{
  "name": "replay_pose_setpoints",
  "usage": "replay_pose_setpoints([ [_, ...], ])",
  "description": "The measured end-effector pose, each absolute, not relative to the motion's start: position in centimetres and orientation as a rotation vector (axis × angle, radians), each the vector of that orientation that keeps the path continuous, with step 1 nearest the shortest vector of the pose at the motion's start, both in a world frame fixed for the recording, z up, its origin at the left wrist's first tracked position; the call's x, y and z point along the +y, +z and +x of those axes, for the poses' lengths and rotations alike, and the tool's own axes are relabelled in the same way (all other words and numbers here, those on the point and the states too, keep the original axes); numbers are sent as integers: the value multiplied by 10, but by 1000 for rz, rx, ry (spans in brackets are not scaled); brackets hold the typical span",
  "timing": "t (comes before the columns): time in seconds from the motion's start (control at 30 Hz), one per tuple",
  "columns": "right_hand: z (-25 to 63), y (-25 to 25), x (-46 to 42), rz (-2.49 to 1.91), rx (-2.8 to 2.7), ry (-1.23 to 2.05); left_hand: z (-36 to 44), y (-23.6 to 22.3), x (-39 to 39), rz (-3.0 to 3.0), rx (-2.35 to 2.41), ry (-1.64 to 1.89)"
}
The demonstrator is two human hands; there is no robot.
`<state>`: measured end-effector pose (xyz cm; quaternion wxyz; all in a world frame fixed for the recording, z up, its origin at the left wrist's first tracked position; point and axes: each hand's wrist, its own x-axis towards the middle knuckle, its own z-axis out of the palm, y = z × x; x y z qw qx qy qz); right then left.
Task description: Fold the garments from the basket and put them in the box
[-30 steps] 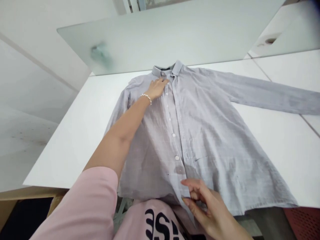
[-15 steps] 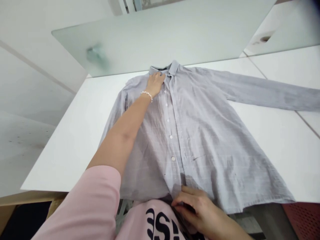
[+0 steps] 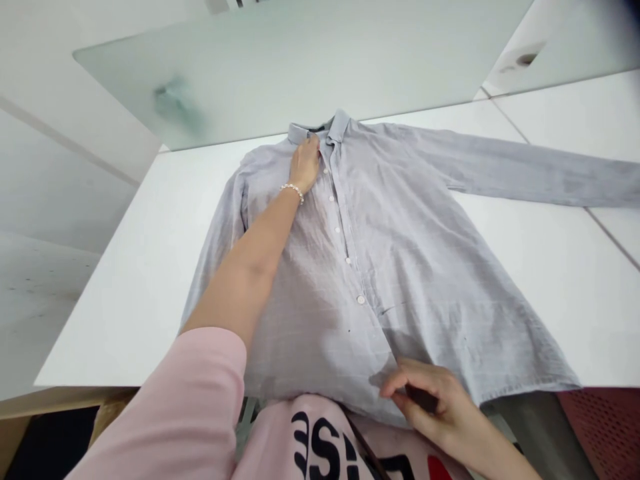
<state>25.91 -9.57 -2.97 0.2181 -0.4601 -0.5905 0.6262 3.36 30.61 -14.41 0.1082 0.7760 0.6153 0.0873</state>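
Closest in view is the person's pink sweatshirt (image 3: 320,447) with dark lettering, its long sleeve (image 3: 165,400) running up from the lower left. The right hand (image 3: 430,400) sits at the lower front edge of a pale grey button-up shirt (image 3: 380,267), fingers curled and half closed. A dark patch shows by the fingers, but whether they pinch the cloth or hold anything I cannot tell. The shirt lies front up and buttoned on a white table (image 3: 125,300), its lower end at the table's near edge, against the person's front. The bare left forearm crosses it, and the left hand (image 3: 304,167), a beaded bracelet (image 3: 293,191) on its wrist, lies open on the chest just below the collar (image 3: 313,130), fingertips beside the button strip. One shirt sleeve (image 3: 215,253) runs down the left side; the other (image 3: 525,170) stretches right, off the frame. Beyond the collar stands a frosted glass panel (image 3: 280,67) — smudged, and tilted in this view. Low on the right, past the table, is a red mesh surface (image 3: 605,427).
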Motion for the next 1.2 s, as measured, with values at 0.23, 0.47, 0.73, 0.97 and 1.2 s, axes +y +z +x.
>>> replay_pose_setpoints([
  [0.23, 263, -39, -107, -1315, -1651, 1821, 27, -150, 296, 2292, 1713, 189],
  [0.47, 261, -34, -112, -1263, -1847, 1756, 17, -146, 270, 2248, 1607, 108],
  [0.73, 252, -3, -92, -1371, -1967, 1110, 25, -123, 254, 2264, 1558, 68],
  [0.97, 167, -26, -72, -895, -2234, 1496, 28, -135, 244, 2329, 1473, -35],
  [1.2, 162, -31, -71, -987, -2188, 1481, 30, -136, 239, 2328, 1532, -11],
])
